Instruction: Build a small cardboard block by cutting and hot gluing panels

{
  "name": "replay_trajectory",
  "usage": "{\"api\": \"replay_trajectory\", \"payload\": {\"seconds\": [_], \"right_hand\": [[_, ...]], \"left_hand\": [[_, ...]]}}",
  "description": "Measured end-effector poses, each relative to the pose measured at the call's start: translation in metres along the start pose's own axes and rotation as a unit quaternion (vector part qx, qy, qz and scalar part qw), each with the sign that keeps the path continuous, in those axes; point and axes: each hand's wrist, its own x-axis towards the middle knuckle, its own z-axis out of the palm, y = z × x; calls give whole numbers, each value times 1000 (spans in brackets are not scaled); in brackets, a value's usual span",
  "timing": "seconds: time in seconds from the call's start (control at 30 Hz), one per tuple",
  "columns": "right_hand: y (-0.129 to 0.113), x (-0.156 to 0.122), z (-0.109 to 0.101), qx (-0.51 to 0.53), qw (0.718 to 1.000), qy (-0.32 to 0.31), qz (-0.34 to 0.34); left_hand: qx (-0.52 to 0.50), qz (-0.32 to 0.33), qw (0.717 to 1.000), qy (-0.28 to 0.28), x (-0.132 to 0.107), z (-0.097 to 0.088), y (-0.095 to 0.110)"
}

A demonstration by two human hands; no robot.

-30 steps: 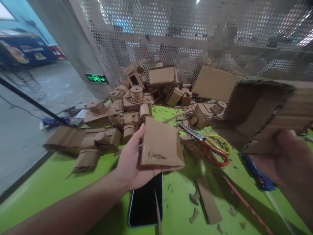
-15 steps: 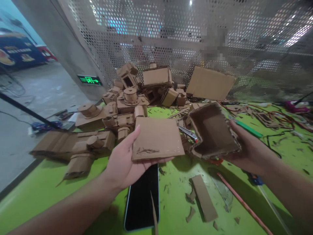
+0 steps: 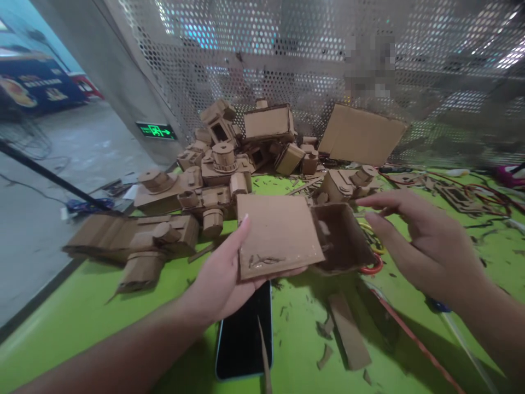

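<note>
Left hand (image 3: 223, 279) grips the cardboard square (image 3: 279, 235); right hand (image 3: 426, 246), now spread wide and empty, has let go of the open box (image 3: 342, 241), which sits just beside the square.

Craft workshop, cardboard models (image 3: 213, 175), scissors (image 3: 371, 257), green table (image 3: 82, 317)

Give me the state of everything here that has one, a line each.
left hand, closed on the cardboard panel
cardboard panel, held flat above the table
right hand, open, holding nothing
cardboard box, lying on the table, open side toward the camera
phone, face up, screen dark
scissors, mostly hidden by the cardboard box; blades not visible
exit sign, lit green
</note>
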Motion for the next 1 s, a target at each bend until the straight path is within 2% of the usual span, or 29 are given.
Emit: {"api": "replay_trajectory", "payload": {"seconds": [0.03, 0.1, 0.2, 0.3, 0.43, 0.57, 0.67, 0.77, 0.87, 0.93, 1.0], "right_hand": [[-11, -2, 0, -12, 997, -15, -75], [-32, -6, 5, -11, 983, -63, -171], [-53, -8, 19, 20, 966, -116, -231], [-62, -5, 32, 41, 957, -155, -240], [-73, -2, 45, 29, 953, -207, -218], [-81, -5, 52, -2, 949, -231, -215], [-80, -13, 48, -21, 942, -236, -238], [-73, -28, 35, -43, 913, -298, -275], [-66, -42, 23, -76, 895, -347, -268], [-61, -45, 17, -61, 907, -340, -240], [-57, -41, 13, -23, 943, -274, -189]], "left_hand": [[1, -8, 1000, -1, -1, 0, -2], [12, -17, 1000, 1, -3, 0, -4], [38, -21, 999, 2, -6, 0, -6], [53, -14, 998, -7, -8, 0, -7], [47, 7, 999, -20, -8, 0, -8], [41, 25, 998, 27, -8, 3, -4], [30, 51, 997, 39, -5, 7, 4], [-3, 106, 994, 18, -2, 9, 12], [-15, 128, 992, 6, -3, 7, 15], [-14, 113, 993, -18, -4, 5, 14], [-9, 84, 995, -60, -7, 1, 12]]}}
